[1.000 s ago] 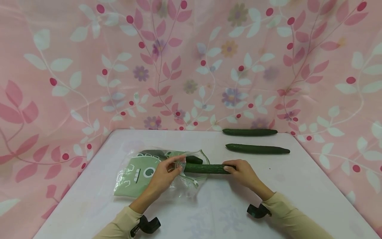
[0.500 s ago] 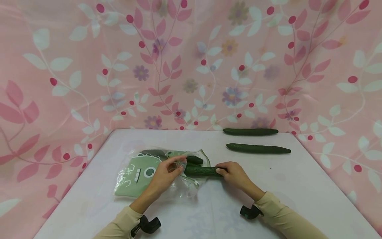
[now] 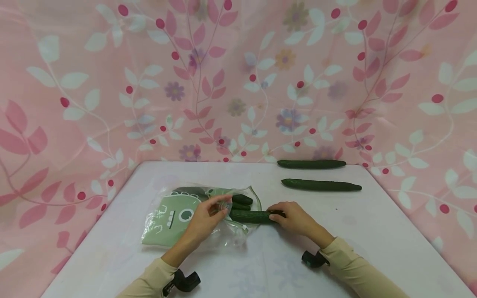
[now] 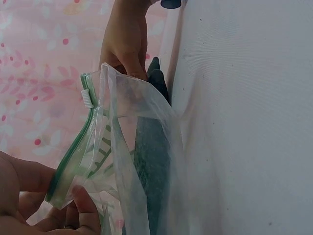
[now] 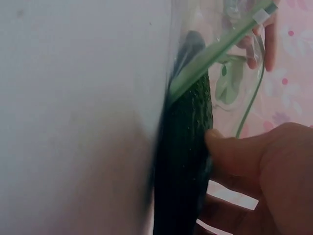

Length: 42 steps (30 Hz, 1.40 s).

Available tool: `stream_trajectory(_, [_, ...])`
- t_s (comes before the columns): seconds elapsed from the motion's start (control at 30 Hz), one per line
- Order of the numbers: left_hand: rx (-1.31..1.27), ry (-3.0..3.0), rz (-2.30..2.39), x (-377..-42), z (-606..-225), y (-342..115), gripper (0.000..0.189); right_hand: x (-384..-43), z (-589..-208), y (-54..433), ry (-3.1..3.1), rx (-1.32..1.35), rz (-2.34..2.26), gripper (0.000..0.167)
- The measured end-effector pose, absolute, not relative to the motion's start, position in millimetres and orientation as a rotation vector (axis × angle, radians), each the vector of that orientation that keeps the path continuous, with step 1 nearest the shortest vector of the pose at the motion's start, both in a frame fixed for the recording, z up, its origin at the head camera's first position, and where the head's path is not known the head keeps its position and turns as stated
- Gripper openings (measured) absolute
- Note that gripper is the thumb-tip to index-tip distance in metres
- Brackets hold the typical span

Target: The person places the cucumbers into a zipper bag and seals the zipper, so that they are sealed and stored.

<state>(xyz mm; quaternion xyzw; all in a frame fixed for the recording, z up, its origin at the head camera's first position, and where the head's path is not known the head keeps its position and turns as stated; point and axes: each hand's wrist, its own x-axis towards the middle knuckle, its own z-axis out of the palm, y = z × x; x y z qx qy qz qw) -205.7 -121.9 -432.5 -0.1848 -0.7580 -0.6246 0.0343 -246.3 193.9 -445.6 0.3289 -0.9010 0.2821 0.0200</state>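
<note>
A clear zip bag [image 3: 160,234] with a green one-eyed monster print lies on the left of the table, its mouth facing right. My left hand [image 3: 203,219] pinches the upper layer at the mouth; in the left wrist view its thumb and fingers hold the green zip edge [image 4: 73,147]. My right hand [image 3: 296,219] grips the right end of a dark green cucumber [image 3: 251,216], whose other end is inside the bag. The right wrist view has the thumb against the bumpy cucumber skin. Behind it, other cucumbers [image 3: 242,199] lie in the bag, partly hidden by the print and my left hand.
Two more cucumbers lie at the back right of the white-covered table [image 3: 316,281]: one along the far edge [image 3: 312,164], another a little nearer [image 3: 321,185]. A pink floral curtain [image 3: 238,82] hangs behind the table. A white zip slider [image 4: 87,98] sits on the bag's edge.
My right hand has moved left, sliding the cucumber deeper into the bag, and the cucumber has shifted slightly toward me. My left hand has stayed at the bag's mouth.
</note>
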Motion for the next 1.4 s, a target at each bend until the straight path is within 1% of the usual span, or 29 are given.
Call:
stream_trajectory(0.27, [-0.567, -2.319, -1.920, -205.7, -434.0, -122.4, 0.039, -251.8, -439.2, 209.3, -2.824, 1.077, 0.832, 0.027])
stream_trajectory(0.43, [-0.571, -2.322, -1.906, -207.8, -431.9, -121.6, 0.040, -254.2, -432.0, 217.6, -2.862, 1.065, 0.818, 0.027])
stream_trajectory(0.7, [-0.577, -2.313, -1.922, -208.6, -429.1, -121.3, 0.041, -256.3, -428.7, 227.2, -2.863, 1.155, 0.736, 0.032])
stream_trajectory(0.9, [-0.568, -2.316, -1.936, -206.7, -430.2, -122.6, 0.042, -260.4, -436.4, 229.8, -2.764, 1.240, 0.797, 0.023])
stream_trajectory(1.13, [-0.592, -2.307, -1.914, -205.9, -429.3, -122.4, 0.040, -261.4, -438.5, 227.3, -2.728, 1.197, 0.908, 0.021])
stream_trajectory(1.4, [-0.573, -2.323, -1.925, -204.5, -428.9, -121.2, 0.039, -257.1, -447.9, 208.1, -2.631, 1.156, 0.974, 0.019])
